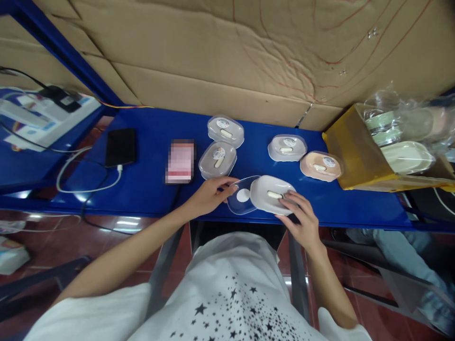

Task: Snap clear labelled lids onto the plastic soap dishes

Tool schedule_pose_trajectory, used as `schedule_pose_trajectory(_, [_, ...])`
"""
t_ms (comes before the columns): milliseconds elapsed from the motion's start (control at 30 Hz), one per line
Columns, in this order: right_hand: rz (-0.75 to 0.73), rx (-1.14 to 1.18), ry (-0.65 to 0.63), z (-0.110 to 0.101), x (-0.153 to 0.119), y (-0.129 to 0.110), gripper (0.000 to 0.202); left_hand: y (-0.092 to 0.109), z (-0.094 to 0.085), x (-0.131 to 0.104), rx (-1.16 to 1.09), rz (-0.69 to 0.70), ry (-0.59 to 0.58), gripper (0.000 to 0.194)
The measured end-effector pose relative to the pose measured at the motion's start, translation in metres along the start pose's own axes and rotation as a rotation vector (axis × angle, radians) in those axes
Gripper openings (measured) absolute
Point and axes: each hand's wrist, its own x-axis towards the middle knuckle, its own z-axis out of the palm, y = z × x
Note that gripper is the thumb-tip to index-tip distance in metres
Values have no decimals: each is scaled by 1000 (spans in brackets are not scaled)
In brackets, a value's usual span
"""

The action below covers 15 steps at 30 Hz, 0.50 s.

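White soap dish (272, 194) sits at the near edge of the blue table (149, 189), directly ahead of the person. Right hand (300, 218) lies on the dish's near right rim, fingers spread and curled over it, forearm angled in from the lower right. Left hand (209, 194) reaches in from the left, fingers extended, pinching the clear lid (241, 195), which is tilted and touches the dish's left side. Four lidded dishes (217, 160) stand beyond the white dish. A black phone (121, 147) lies far left of it.
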Motion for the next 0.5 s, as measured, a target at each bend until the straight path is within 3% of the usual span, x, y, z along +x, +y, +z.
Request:
schedule_pose_trajectory(133, [67, -54, 81, -13, -2, 2, 51, 2, 0, -14, 222, 182, 254, 32])
schedule_pose_trajectory(333, [13, -29, -132, -11, -16, -2, 51, 1, 2, -11, 642, 489, 551, 25])
schedule_pose_trajectory(400, [-17, -10, -197, -2, -14, -4, 53, -2, 7, -5, 734, 573, 565, 25])
schedule_pose_trajectory(500, [-47, 15, -231, 10, -4, -6, 59, -8, 15, -1, 806, 649, 483, 23])
